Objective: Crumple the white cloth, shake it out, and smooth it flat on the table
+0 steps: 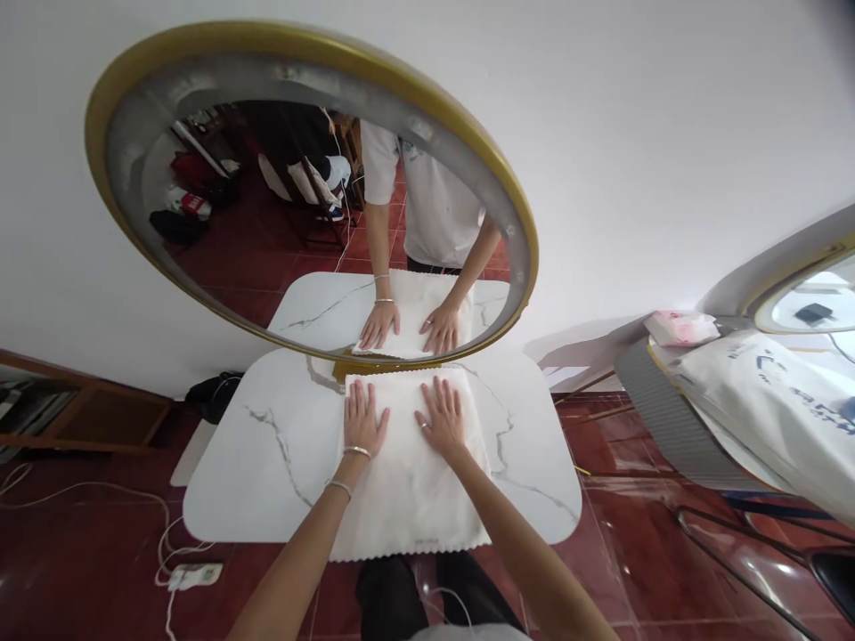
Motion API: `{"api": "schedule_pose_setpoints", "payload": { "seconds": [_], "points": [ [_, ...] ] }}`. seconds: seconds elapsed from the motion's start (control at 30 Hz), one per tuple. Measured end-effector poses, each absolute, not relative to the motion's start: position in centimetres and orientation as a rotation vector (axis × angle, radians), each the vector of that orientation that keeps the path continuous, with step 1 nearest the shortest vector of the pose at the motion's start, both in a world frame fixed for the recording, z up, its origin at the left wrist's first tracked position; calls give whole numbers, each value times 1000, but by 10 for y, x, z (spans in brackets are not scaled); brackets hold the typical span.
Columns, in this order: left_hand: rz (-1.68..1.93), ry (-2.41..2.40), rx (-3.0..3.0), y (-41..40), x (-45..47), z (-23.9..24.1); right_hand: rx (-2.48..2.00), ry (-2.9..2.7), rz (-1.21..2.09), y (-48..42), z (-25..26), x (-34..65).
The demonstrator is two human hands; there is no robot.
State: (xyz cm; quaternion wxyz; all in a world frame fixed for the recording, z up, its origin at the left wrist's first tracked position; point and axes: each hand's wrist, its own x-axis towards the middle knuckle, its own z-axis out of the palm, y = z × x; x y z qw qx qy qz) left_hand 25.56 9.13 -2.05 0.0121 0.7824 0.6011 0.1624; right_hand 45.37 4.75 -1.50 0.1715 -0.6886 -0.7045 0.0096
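Pressing flat: both hands sit palm-down on the white cloth, fingers spread wide, gripping nothing. Left hand is on the cloth's far-left part, right hand on its far-right part, a narrow gap of bare cloth between them. Fingertips of both point away from the person, toward the mirror. Bracelets show on the left wrist, a ring on the right hand.

Cloth location: laid on the white marble table, roughly centred across it. Far edge of the cloth is just short of the mirror's base; near edge, scalloped, hangs slightly over the table edge closest to the person. So most of the cloth lies behind the hands, on the side away from the mirror, running under the forearms.

Orientation: cloth is roughly rectangular, long axis running from the mirror straight back to the person; short axis runs across the table. Lies flat, a few soft creases mid-panel.

Mirror is round, gold-rimmed, leaning against the wall at the table's far edge; it reflects the same hands and cloth. Right of the mirror, well apart from the table: a white bag and a pink packet. Below the mirror's left side, on the red tile floor: cables and a power strip.
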Motion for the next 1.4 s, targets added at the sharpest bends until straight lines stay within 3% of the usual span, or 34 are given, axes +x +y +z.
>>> {"api": "schedule_pose_setpoints", "payload": {
  "seconds": [0.3,0.5,0.97,1.4],
  "points": [
    [482,1997,2219,37,352,-14,-2086,-1900,-144,26,-26,510],
    [467,1901,2270,-44,328,-21,-2057,-1925,-158,29,-23,483],
    [351,2102,2210,-26,147,-2,-1850,-2082,35,66,-17,297],
    [456,1732,2300,-10,217,-18,-2146,-1880,-226,43,-29,388]
  ]
}}
